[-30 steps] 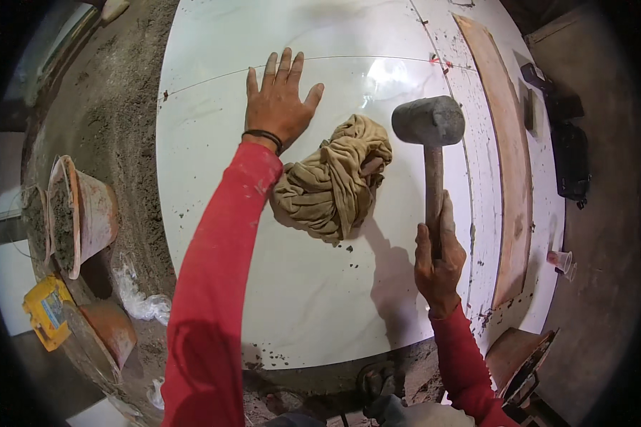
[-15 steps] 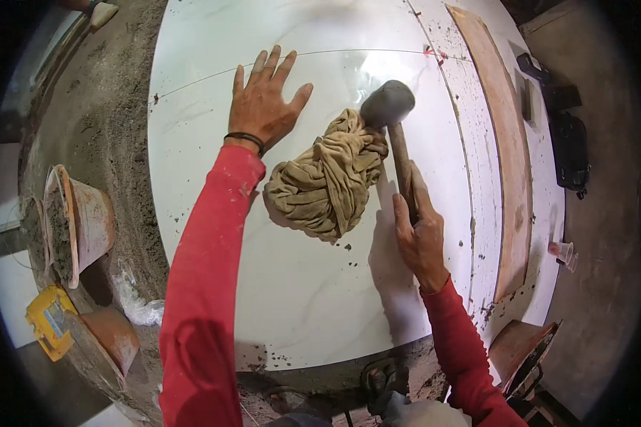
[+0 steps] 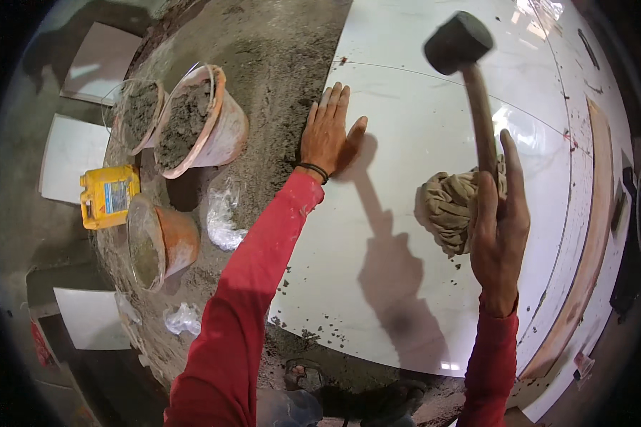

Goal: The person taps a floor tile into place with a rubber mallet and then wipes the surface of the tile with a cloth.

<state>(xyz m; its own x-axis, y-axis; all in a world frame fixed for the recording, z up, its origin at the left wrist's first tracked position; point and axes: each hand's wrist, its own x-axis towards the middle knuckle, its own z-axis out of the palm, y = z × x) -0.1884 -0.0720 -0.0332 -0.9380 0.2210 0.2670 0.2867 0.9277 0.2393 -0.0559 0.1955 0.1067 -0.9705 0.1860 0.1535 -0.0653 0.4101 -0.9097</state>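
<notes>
My left hand (image 3: pixel 326 129) lies spread on the white marble-look tile (image 3: pixel 395 128), close to its left edge beside the grey mortar bed (image 3: pixel 277 85). My right hand (image 3: pixel 498 222) grips the wooden handle of a mallet (image 3: pixel 457 44) with a dark head, held up over the tile and casting a shadow on it. A crumpled khaki cloth bundle (image 3: pixel 449 210) rests on the tile, partly hidden behind my right hand. A thin line crosses the tile beyond my hands.
At left stand two buckets of grey mortar (image 3: pixel 185 124), an orange bucket (image 3: pixel 176 238), a yellow jerrycan (image 3: pixel 110 196), crumpled plastic (image 3: pixel 222 213) and loose white tiles (image 3: pixel 71 153). A wooden strip (image 3: pixel 591 242), dark tools (image 3: pixel 623 235) and a plastic cup (image 3: pixel 582 365) lie at right.
The view has swung left, showing more of the buckets. My left hand now lies nearer the tile's left edge. The mallet came down near the cloth and is now raised again.
</notes>
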